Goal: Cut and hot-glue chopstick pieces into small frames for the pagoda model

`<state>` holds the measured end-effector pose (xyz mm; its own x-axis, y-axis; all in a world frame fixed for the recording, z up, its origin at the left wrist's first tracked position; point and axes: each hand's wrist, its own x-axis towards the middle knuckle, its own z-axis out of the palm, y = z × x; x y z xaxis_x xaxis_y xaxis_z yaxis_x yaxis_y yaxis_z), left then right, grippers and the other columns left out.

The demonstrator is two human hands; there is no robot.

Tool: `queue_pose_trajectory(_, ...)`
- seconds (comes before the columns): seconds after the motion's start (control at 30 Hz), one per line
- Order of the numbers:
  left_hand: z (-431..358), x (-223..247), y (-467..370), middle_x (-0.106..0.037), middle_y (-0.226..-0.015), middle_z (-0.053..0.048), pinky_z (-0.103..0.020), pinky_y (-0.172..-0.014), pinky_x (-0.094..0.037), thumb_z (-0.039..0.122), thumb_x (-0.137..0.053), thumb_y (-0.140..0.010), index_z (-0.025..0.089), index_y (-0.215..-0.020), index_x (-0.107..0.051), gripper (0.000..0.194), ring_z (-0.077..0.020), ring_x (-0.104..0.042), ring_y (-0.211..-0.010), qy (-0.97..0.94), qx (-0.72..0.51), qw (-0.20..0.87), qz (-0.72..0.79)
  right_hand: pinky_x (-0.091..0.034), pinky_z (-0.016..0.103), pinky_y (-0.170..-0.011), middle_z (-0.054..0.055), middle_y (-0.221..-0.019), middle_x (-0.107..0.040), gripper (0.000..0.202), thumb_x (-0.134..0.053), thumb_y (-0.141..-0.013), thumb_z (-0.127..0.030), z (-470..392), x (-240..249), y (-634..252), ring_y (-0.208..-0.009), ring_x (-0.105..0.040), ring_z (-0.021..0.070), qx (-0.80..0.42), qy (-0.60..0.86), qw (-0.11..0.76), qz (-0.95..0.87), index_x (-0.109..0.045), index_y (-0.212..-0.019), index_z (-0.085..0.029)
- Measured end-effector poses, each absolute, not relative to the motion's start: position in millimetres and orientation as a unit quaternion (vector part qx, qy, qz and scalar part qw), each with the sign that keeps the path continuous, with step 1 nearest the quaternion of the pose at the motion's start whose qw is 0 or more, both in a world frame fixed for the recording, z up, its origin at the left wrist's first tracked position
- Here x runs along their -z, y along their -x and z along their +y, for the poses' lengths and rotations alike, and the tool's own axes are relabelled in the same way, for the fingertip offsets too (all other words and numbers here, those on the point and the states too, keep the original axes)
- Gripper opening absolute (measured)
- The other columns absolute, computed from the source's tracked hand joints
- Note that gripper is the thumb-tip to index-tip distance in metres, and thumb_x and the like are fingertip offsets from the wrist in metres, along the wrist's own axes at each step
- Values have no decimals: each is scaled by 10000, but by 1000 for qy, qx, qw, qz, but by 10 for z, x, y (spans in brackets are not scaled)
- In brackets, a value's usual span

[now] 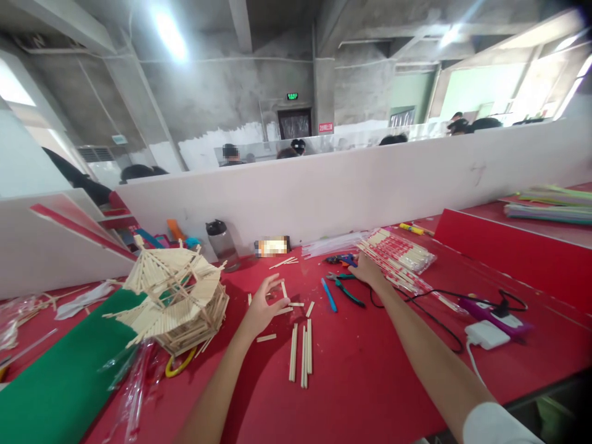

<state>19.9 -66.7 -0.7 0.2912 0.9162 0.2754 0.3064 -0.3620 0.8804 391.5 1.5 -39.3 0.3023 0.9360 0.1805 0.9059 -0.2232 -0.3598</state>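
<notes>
My left hand (263,310) is curled in a pinch around a short wooden stick (284,290), held above the red table. Cut stick pieces (266,338) lie about it, and several longer chopsticks (293,353) rest nearer to me. My right hand (369,270) reaches forward, its fingers closed at the handle of a dark and blue glue gun (340,259); the fingertips are partly hidden. Green-handled cutting pliers (346,290) and a blue pen (329,295) lie just left of that forearm. To the left of my left hand stands a pavilion-like stick model (180,296).
Packs of chopsticks (400,253) and clear glue sticks (330,245) lie at the back. A black cord runs toward a purple power strip (499,317) with a white plug. A bottle (222,240) stands by the white partition (324,191). A green board (69,364) lies left.
</notes>
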Motion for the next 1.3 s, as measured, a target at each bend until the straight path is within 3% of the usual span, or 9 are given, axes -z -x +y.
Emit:
queue_pose_trajectory(0.2, -679, -45, -176, -567, -1399, -120, -454, -1069, -403, 383, -722, -812, 256, -1359, -473, 614, -256, -560, -1239, -723, -415, 361, 418, -455, 322, -720, 119, -892, -724, 333, -689, -793, -474, -53, 316, -4035, -879, -680, 289, -36, 784, 190, -590, -676, -930, -171)
queue_pose_trajectory(0.57, -631, 23, -158, -568, -1395, -125, -431, -1026, -430, 420, -721, -804, 260, -1390, -441, 669, -250, -596, -1175, -719, -413, 358, 429, -429, 314, -703, 98, -836, -723, 319, -667, -839, -502, -85, 355, -4044, -849, -669, 262, 16, 781, 203, -590, -692, -818, -185)
queue_pose_trajectory(0.73, -658, -32, -147, -577, -1388, -119, -433, -1033, -428, 389, -723, -802, 263, -1381, -461, 649, -246, -595, -1172, -720, -411, 352, 434, -447, 350, -806, 136, -988, -713, 342, -731, -804, -439, -123, 303, -3953, -961, -649, 290, 43, 760, 232, -606, -682, -989, -156)
queue_pose_trajectory(0.8, -666, -59, -131, -569, -1397, -113, -432, -1045, -422, 391, -720, -807, 266, -1373, -468, 632, -249, -575, -1207, -723, -412, 346, 433, -433, 368, -896, 161, -1110, -684, 376, -741, -805, -374, -171, 221, -3830, -1063, -614, 296, 56, 713, 267, -646, -661, -1089, -142)
queue_pose_trajectory(0.87, -666, -72, -116, -564, -1399, -108, -429, -1045, -426, 397, -722, -805, 266, -1363, -472, 626, -251, -564, -1224, -721, -416, 344, 434, -427, 345, -928, 129, -1090, -695, 279, -692, -850, -296, -250, 131, -3653, -1030, -624, 254, -5, 608, 274, -745, -672, -1089, -155)
queue_pose_trajectory(1.0, -655, -60, -108, -574, -1375, -114, -418, -1010, -457, 394, -736, -791, 244, -1342, -477, 628, -240, -592, -1169, -715, -425, 346, 434, -429, 316, -911, 78, -1030, -705, 172, -645, -897, -275, -465, 36, -3211, -990, -623, 228, -126, 388, 185, -894, -716, -1036, -201)
queue_pose_trajectory(1.3, -688, -63, -156, -558, -1417, -113, -411, -1003, -449, 302, -756, -773, 270, -1363, -487, 649, -230, -600, -1159, -738, -434, 323, 403, -403, 290, -789, 89, -962, -661, 93, -601, -931, -224, -638, 117, -2788, -885, -585, 206, -96, 347, 146, -922, -666, -904, -163)
